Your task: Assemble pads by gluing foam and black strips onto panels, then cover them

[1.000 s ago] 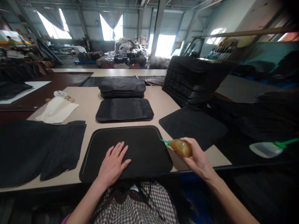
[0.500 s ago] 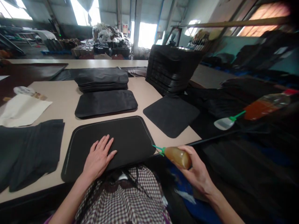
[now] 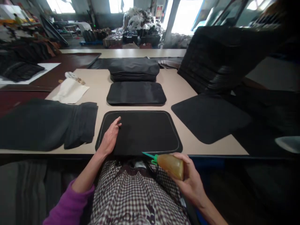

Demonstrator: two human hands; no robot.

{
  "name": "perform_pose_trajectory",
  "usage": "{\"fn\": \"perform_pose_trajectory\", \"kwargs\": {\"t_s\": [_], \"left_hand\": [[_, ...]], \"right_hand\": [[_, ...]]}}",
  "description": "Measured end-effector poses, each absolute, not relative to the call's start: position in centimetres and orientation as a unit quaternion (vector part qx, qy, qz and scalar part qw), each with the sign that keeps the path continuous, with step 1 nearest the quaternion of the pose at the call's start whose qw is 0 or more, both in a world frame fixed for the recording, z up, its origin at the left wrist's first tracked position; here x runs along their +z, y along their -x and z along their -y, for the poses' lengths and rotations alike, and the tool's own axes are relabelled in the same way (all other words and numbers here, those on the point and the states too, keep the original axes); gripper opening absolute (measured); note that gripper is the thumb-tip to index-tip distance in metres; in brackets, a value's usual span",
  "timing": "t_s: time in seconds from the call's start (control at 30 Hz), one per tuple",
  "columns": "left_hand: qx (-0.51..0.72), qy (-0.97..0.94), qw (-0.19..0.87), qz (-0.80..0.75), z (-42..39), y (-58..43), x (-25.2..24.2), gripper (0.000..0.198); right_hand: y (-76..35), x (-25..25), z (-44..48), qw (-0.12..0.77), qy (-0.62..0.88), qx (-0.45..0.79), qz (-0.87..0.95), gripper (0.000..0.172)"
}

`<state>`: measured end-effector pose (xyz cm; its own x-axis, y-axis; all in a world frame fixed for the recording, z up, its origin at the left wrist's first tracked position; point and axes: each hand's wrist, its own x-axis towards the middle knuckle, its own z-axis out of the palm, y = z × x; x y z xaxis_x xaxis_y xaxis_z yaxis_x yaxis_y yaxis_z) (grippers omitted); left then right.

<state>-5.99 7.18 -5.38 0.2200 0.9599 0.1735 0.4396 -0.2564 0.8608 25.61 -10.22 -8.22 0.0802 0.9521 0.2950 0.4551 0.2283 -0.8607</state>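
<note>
A black panel (image 3: 145, 132) with rounded corners lies flat at the table's near edge. Along its border runs a thin pale line, which rounds the front right corner. My right hand (image 3: 191, 181) grips a glue bottle (image 3: 170, 165) of amber liquid, tilted sideways. Its thin green nozzle points left, with the tip at the panel's near edge; whether it touches, I cannot tell. My left hand (image 3: 110, 137) rests on the panel's left part, turned partly on its side with the fingers stretched out.
Behind the panel lie a black padded piece (image 3: 136, 93) and a stack of similar pieces (image 3: 134, 69). Black sheets (image 3: 47, 123) are at left, beside a cream cloth (image 3: 71, 90). A single black sheet (image 3: 211, 117) and a tall black stack (image 3: 211, 62) stand right.
The glue bottle has moved from the panel's right edge round the corner and left along the near edge, and the pale line extends there. My left hand has shifted toward the panel's left side.
</note>
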Motion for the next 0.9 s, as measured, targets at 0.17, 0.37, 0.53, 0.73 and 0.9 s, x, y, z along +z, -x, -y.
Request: {"fn": "perform_pose_trajectory", "kwargs": {"t_s": [0.17,0.37,0.53,0.73,0.9], "left_hand": [[0.287,-0.76,0.264,-0.52,-8.1,11.1,-3.8,0.057],[0.152,-0.837,0.156,-0.502,-9.9,14.6,-3.8,0.051],[0.135,-0.846,0.15,-0.494,-10.3,14.8,-3.9,0.05],[0.147,-0.843,0.153,-0.495,-10.0,14.9,-4.2,0.045],[0.144,-0.852,0.138,-0.484,-10.6,15.2,-5.2,0.036]], "right_hand": [[-20.3,-6.8,5.8,0.448,0.462,0.307,0.701,0.048],[-14.2,-5.8,1.5,0.428,0.377,0.344,0.746,0.047],[-10.8,-5.6,-0.6,0.43,0.332,0.353,0.762,0.047],[-11.9,-4.5,-2.0,0.398,0.39,0.45,0.698,0.046],[-20.0,-4.7,-1.4,0.508,0.407,0.58,0.491,0.054]]}}
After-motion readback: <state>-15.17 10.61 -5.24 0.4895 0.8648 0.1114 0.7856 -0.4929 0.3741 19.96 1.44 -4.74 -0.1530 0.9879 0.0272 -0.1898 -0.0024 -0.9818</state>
